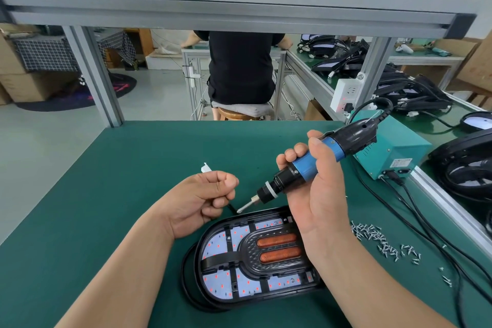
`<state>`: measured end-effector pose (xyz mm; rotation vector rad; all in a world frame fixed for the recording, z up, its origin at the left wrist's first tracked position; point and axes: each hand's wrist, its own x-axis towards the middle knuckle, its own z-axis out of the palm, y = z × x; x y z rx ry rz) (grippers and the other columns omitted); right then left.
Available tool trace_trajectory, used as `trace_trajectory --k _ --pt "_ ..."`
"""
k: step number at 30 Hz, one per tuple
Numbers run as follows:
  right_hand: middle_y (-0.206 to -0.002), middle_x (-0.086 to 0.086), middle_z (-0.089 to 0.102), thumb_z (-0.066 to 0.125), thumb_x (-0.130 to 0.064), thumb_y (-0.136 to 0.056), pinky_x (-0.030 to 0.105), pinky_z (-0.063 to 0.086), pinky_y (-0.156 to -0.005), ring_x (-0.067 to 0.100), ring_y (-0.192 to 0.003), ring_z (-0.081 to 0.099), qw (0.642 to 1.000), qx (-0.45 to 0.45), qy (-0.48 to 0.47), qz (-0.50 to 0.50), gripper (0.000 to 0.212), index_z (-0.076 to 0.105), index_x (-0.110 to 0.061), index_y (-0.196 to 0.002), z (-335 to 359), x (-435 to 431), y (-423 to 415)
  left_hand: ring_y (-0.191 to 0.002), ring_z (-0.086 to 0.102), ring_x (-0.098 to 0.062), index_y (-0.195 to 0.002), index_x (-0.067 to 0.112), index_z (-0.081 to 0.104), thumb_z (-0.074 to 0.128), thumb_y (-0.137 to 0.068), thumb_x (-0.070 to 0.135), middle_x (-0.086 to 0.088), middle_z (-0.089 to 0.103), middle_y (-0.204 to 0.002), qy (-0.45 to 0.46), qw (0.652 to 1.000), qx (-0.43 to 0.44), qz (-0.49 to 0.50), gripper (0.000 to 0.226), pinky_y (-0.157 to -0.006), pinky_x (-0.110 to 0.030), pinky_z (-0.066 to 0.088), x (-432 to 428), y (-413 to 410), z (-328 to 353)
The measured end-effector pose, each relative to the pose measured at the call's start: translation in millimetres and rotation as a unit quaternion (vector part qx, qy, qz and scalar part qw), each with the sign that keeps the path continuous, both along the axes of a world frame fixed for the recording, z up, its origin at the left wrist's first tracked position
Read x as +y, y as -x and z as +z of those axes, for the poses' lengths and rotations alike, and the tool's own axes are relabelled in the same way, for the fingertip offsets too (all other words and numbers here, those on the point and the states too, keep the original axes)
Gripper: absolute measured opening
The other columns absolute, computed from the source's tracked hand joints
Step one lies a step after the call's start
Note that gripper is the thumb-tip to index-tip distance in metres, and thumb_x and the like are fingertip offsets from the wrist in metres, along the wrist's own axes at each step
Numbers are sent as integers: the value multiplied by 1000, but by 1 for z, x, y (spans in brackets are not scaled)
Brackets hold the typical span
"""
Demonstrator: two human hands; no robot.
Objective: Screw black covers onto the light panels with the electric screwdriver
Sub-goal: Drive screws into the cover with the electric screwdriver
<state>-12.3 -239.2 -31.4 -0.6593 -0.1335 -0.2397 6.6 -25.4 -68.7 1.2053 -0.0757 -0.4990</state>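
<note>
An oval light panel (221, 245) lies on the green table (106, 194) in front of me, its white LED board dotted with red. A black cover (247, 247) with two orange strips sits on top of it. My right hand (319, 194) grips the blue and black electric screwdriver (306, 168), which is tilted so that its bit (246, 206) points down-left just above the panel's far edge. My left hand (205, 197) hovers left of the bit with its fingers curled in; nothing shows between them.
Loose screws (378, 239) lie scattered right of the panel. A teal power box (394, 152) with black cables (415, 210) stands at the right edge. More light panels (466, 168) lie on the adjoining bench. A small white connector (206, 168) lies beyond my left hand. A person (239, 66) sits facing away.
</note>
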Motion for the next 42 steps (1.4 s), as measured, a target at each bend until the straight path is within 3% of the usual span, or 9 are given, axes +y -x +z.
trace_trajectory --k 13,20,34,42 --pt "-82 3 55 65 -17 -96 37 59 -83 18 -72 59 1000 9 -9 -17 18 55 -15 -112 0 -2 0 -58 44 -8 -113 0 68 69 -87 3 -13 69 -93 -13 1000 16 -12 26 -41 -14 30 1 1 3" --pt "-81 3 55 62 -15 -104 37 59 -83 18 -72 58 999 17 -13 -27 7 56 -15 -109 -1 -4 -3 -56 42 -7 -98 4 74 71 -88 3 -12 66 -87 -10 1000 9 -18 10 -40 -13 29 1 1 1" --pt "-83 2 58 67 -19 -103 37 60 -85 17 -74 61 997 34 -25 -62 9 59 -16 -107 -4 -6 -4 -48 30 -4 -98 5 79 80 -80 -1 -10 69 -82 -26 999 11 -35 19 -37 -12 27 1 1 0" --pt "-85 2 59 72 -22 -100 37 60 -87 17 -75 62 996 40 -31 -72 17 59 -15 -109 -4 -8 -5 -46 28 -4 -98 5 76 76 -81 2 -18 71 -92 -28 999 1 -43 18 -36 -12 26 1 3 1"
